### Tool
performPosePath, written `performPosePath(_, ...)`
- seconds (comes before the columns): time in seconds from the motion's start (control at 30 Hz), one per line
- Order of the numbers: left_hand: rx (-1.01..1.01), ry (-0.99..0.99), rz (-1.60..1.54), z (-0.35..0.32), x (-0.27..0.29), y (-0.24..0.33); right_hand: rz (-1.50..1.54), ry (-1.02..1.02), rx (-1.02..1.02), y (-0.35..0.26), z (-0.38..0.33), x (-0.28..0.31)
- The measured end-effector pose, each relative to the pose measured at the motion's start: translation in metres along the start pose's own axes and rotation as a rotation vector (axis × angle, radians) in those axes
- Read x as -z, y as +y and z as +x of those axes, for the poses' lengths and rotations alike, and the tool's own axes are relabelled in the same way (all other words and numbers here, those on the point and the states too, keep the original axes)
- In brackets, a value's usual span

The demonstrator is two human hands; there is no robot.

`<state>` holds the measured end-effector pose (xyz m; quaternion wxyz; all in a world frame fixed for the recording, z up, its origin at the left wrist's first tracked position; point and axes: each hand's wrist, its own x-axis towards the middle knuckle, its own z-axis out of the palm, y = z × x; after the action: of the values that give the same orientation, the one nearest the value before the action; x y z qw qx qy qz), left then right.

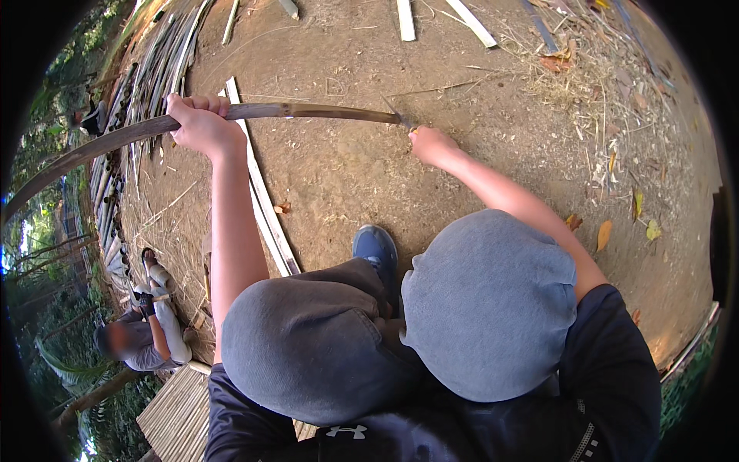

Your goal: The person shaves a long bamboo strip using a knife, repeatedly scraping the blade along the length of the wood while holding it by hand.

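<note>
A long brown bamboo pole (319, 111) runs across the view from the far left edge, bent by the lens, and ends near my right hand. My left hand (204, 127) is wrapped round it from above, fingers closed. At the pole's right end my right hand (433, 146) is closed on a small tool (407, 122) with a thin, dark, blade-like tip. The tip meets or nearly meets the pole's end; I cannot tell which. Most of the tool is hidden in my fist. Both arms reach forward past my grey-clad knees (493, 304).
Pale split strips (265, 208) lie on the dirt (339, 177) below the pole. Many poles (158, 69) are piled at the left. A person (150, 331) sits at the lower left beside a slatted bamboo platform (181, 408). Dry straw and leaves (604, 235) litter the right.
</note>
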<state>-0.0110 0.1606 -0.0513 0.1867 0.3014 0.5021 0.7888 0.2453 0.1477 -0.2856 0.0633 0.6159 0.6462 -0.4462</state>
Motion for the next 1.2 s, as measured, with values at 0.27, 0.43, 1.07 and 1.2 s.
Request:
performPosePath(0.27,-0.014,-0.014,-0.010,-0.006,-0.007,0.005,0.031,-0.028,0.007,-0.002,0.004,-0.012)
performPosePath(0.43,-0.012,-0.034,-0.015,-0.006,-0.014,0.004,-0.032,-0.078,0.082,0.011,0.023,-0.013)
performPosePath(1.07,0.049,-0.032,-0.035,-0.010,-0.012,0.007,0.279,-0.050,0.502,-0.096,-0.043,0.050)
performPosePath(1.2,0.028,-0.078,-0.040,-0.013,-0.015,0.010,0.315,-0.089,0.545,-0.109,-0.056,0.057)
